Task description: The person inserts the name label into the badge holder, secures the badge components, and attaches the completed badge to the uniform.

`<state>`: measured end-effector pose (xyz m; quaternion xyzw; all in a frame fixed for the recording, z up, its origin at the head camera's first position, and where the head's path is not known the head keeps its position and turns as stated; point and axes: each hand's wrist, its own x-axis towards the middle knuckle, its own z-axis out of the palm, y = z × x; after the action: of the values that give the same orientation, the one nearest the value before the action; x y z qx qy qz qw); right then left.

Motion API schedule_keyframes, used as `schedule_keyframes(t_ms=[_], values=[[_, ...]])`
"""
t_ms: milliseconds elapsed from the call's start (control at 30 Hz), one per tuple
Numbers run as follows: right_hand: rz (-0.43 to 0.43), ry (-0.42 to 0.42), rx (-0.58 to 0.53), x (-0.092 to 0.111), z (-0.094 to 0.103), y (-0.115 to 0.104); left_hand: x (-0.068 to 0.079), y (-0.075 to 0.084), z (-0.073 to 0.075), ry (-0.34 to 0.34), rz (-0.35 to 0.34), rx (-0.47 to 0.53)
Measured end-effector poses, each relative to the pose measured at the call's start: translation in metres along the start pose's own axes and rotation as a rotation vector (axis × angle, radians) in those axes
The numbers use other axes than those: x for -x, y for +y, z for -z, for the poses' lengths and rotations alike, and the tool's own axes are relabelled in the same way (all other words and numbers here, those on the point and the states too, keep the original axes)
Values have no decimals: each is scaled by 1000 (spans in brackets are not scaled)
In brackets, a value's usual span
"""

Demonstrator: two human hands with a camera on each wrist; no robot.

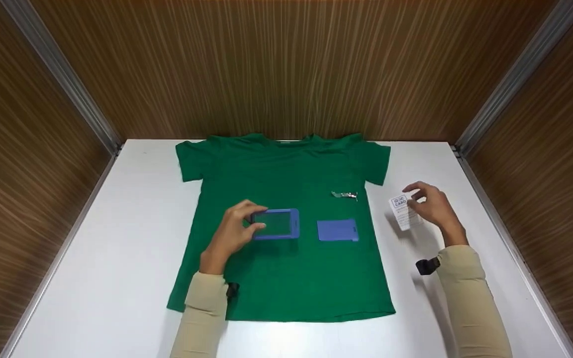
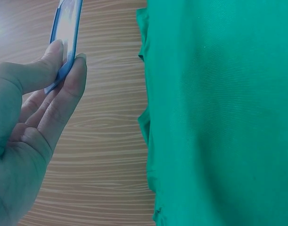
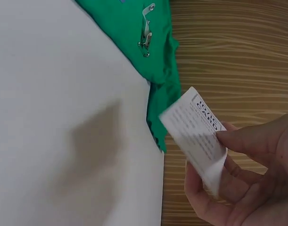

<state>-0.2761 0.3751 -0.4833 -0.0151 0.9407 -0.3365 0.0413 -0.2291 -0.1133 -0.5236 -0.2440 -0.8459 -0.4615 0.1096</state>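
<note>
My left hand (image 1: 232,231) pinches one end of a blue card holder (image 1: 295,223) with a clear window, between thumb and fingers, over a green T-shirt (image 1: 286,278). In the left wrist view the holder (image 2: 70,44) is tilted and seen nearly edge-on. Right of the shirt, my right hand (image 1: 433,206) holds a white paper ID card (image 1: 405,214) above the table. Its printed face (image 3: 195,125) shows in the right wrist view, with the thumb pressing on it and one corner bent. A flat blue cover piece (image 1: 337,230) lies on the shirt between the hands.
A small strap clip (image 1: 344,195) with metal parts lies on the shirt's upper right chest. The shirt is spread flat on a white table (image 1: 132,223). Wood-patterned panels (image 1: 286,69) stand at the back and both sides.
</note>
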Motion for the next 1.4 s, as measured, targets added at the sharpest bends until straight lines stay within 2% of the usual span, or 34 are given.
schedule_keyframes(t_ms=[467,900,1400], values=[[-19,-17,-127,3,-9,-17,1,0,-1,-21,32,11],[87,-115,-257,8,-20,-25,1,1,0,-25,22,-10],[80,-92,-330,14,-31,-36,0,3,-2,-28,8,-7]])
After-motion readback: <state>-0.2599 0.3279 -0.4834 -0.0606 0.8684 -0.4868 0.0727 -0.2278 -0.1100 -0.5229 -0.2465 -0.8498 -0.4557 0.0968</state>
